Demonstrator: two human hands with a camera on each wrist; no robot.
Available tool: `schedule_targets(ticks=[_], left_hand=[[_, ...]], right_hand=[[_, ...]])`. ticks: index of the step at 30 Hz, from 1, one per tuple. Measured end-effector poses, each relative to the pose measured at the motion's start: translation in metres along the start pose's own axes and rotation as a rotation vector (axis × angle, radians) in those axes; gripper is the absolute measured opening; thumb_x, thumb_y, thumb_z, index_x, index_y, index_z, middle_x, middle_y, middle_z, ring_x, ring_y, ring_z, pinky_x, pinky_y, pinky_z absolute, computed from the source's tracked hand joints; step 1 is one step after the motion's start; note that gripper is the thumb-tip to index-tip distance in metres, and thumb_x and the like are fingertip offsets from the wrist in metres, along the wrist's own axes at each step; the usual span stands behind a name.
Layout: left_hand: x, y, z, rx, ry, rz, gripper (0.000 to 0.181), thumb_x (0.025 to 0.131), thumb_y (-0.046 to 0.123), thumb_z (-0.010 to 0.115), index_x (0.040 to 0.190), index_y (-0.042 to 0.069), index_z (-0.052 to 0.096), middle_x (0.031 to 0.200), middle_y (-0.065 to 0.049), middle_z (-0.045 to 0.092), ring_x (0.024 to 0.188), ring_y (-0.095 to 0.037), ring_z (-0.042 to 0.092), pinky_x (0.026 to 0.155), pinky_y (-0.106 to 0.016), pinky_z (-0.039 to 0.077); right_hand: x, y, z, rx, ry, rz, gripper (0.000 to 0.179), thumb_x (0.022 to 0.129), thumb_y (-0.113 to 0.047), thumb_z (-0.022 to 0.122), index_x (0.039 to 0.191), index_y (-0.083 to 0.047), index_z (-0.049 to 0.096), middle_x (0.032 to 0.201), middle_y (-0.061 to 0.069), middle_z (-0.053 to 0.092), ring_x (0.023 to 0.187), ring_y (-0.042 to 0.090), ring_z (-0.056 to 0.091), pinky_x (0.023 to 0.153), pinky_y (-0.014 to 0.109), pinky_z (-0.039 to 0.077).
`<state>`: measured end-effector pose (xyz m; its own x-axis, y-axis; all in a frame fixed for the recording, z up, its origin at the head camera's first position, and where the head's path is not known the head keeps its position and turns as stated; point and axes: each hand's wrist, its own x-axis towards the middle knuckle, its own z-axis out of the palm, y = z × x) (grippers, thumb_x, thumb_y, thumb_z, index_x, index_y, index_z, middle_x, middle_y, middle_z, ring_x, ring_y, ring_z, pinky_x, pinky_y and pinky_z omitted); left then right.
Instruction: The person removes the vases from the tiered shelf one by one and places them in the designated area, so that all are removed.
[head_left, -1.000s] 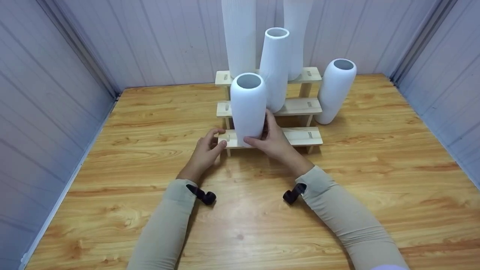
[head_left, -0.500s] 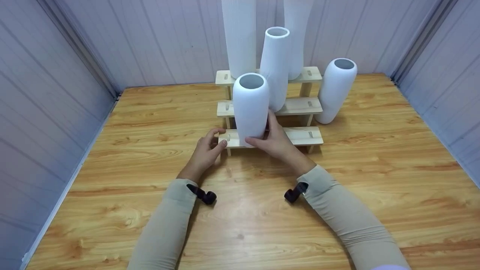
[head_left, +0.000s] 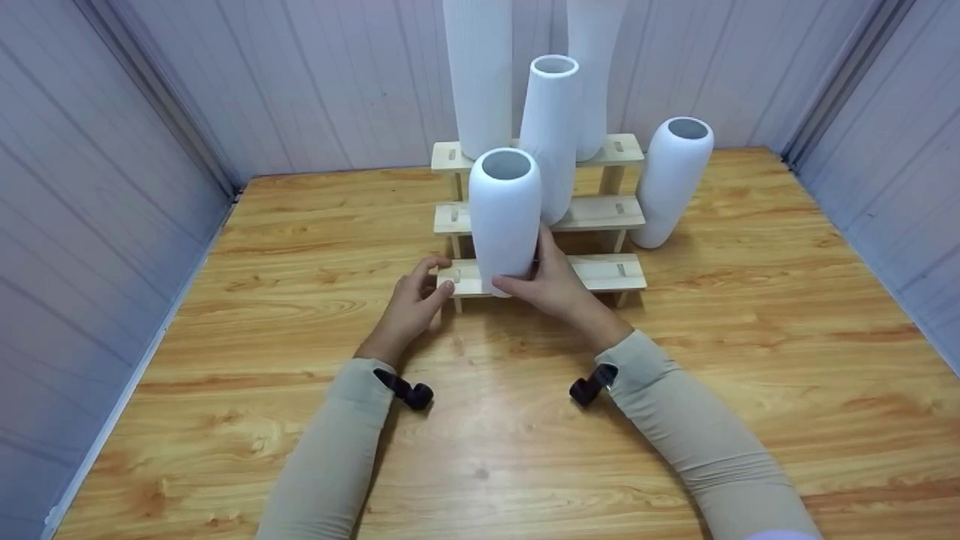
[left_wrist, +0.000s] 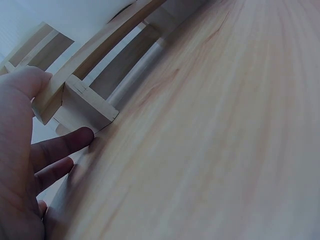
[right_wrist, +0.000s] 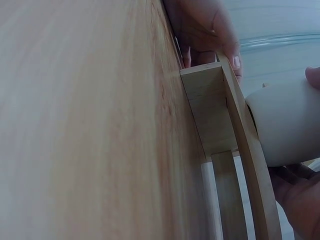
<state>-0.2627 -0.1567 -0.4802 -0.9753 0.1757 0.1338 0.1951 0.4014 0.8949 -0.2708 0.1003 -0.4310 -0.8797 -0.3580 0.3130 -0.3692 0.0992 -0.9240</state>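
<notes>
A white vase (head_left: 505, 225) stands upright over the lowest step of a three-step wooden stand (head_left: 604, 271), left of the step's middle. My right hand (head_left: 555, 281) grips its lower part from the right, thumb across the front. In the right wrist view the vase's base (right_wrist: 287, 125) is right at the step board, with a thin dark gap along part of its edge. My left hand (head_left: 411, 306) holds the left end of that step. The left wrist view shows its thumb (left_wrist: 35, 80) on the board's end and its other fingers low beside the stand's leg (left_wrist: 87, 102).
A tapered white vase (head_left: 551, 142) stands on the middle step. Two tall white vases, one ribbed (head_left: 481, 82) and one waisted (head_left: 592, 82), occupy the top step. Another white vase (head_left: 673, 184) is on the wooden table (head_left: 480, 450) right of the stand. Panel walls (head_left: 337, 82) enclose the table.
The vase in my right hand has shifted slightly to the right along the lowest step, the hand moving with it. My left hand has stayed at the step's end.
</notes>
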Motion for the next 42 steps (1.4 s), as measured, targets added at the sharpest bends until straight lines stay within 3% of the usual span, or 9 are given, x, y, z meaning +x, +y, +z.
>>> schedule_targets(ticks=[7, 17, 28, 42], left_hand=[[-0.0004, 0.0008, -0.0002, 0.009, -0.003, -0.003, 0.036, 0.103, 0.026, 0.06, 0.137, 0.02, 0.052, 0.119, -0.019, 0.068, 0.113, -0.034, 0.065, 0.097, -0.05, 0.049], [0.0002, 0.0002, 0.0006, 0.023, 0.01, -0.006, 0.035, 0.102, 0.025, 0.061, 0.136, 0.02, 0.053, 0.12, -0.02, 0.068, 0.113, -0.035, 0.065, 0.099, -0.05, 0.047], [0.0, 0.0011, 0.0002, 0.018, 0.003, 0.018, 0.035, 0.102, 0.022, 0.06, 0.136, 0.018, 0.053, 0.119, -0.019, 0.069, 0.113, -0.034, 0.066, 0.1, -0.05, 0.048], [-0.0002, 0.0015, 0.0005, 0.004, 0.011, -0.032, 0.036, 0.102, 0.026, 0.061, 0.137, 0.02, 0.053, 0.122, -0.018, 0.068, 0.117, -0.034, 0.063, 0.105, -0.05, 0.043]], right_hand=[[-0.0013, -0.0021, 0.0013, -0.026, 0.011, 0.032, 0.101, 0.08, -0.014, 0.086, 0.157, -0.013, 0.021, 0.148, 0.014, 0.045, 0.132, 0.029, 0.049, 0.11, 0.047, 0.037], [-0.0019, -0.0016, -0.0004, -0.054, 0.007, 0.047, 0.102, 0.079, -0.021, 0.088, 0.157, -0.016, 0.021, 0.148, 0.01, 0.045, 0.133, 0.026, 0.049, 0.111, 0.046, 0.037], [-0.0018, -0.0021, -0.0041, -0.063, -0.01, 0.023, 0.104, 0.078, -0.021, 0.089, 0.157, -0.019, 0.021, 0.147, 0.009, 0.047, 0.132, 0.025, 0.05, 0.11, 0.045, 0.038], [-0.0016, -0.005, -0.007, -0.082, -0.008, 0.064, 0.103, 0.076, -0.023, 0.09, 0.156, -0.019, 0.025, 0.145, 0.008, 0.05, 0.13, 0.025, 0.053, 0.108, 0.045, 0.041]])
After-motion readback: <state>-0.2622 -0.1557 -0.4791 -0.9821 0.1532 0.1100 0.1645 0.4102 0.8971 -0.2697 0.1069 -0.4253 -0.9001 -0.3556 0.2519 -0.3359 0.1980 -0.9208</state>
